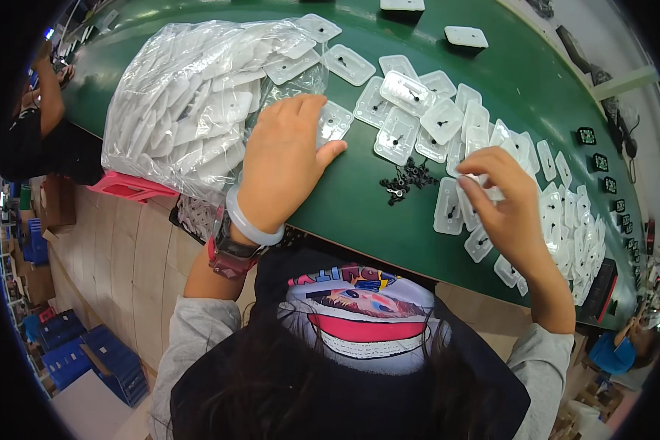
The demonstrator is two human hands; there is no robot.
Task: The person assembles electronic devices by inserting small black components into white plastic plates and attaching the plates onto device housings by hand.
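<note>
A translucent white plastic cover (334, 123) lies on the green table beside the large plastic bag. My left hand (284, 158) grips it from the left, with its fingers at the far side and its thumb at the near edge. My right hand (502, 205) is over the right-hand pile of white covers (447, 121), thumb and index finger curled together in a pinch. What sits between those fingertips is too small to make out. Between the hands is a small heap of black parts (409, 180). Several covers in the pile carry a small black piece at their middle.
A clear bag (191, 103) packed with white covers fills the table's left side, above a pink stool (136, 187). More covers (576, 235) are heaped at the right. Square black parts (600, 163) line the far right edge. Other people (48, 110) are at the left and lower right.
</note>
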